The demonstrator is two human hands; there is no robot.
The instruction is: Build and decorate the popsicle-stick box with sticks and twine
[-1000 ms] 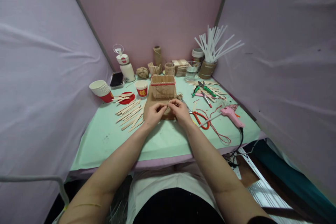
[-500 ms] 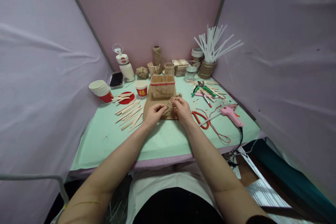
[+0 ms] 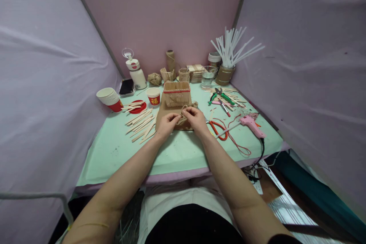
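Close together over a brown board (image 3: 162, 111), both my hands pinch tan twine (image 3: 185, 106). My left hand (image 3: 168, 123) has thumb and forefinger closed on it. Just to the right, my right hand (image 3: 195, 118) grips the same twine between its fingertips, and a loop of it stands up above the fingers. A small bundle of twine shows behind the right hand. Directly beyond the hands stands a box of wooden sticks (image 3: 176, 98) with a red band near its top. The exact twist of twine between the fingertips is too small to make out.
Left lie loose wooden sticks (image 3: 140, 124), a red lid (image 3: 137, 106) and paper cups (image 3: 108, 98). Right are red-handled scissors (image 3: 219, 130), red cord (image 3: 239, 145), a pink glue gun (image 3: 252, 126) and green-handled pliers (image 3: 219, 94). A glass of water (image 3: 207, 80) and white bottle (image 3: 137, 76) stand behind.
My right hand has moved slightly left, closer to my left hand, with the twine in its fingers. More of the scissors shows beside it. My left hand has barely moved.
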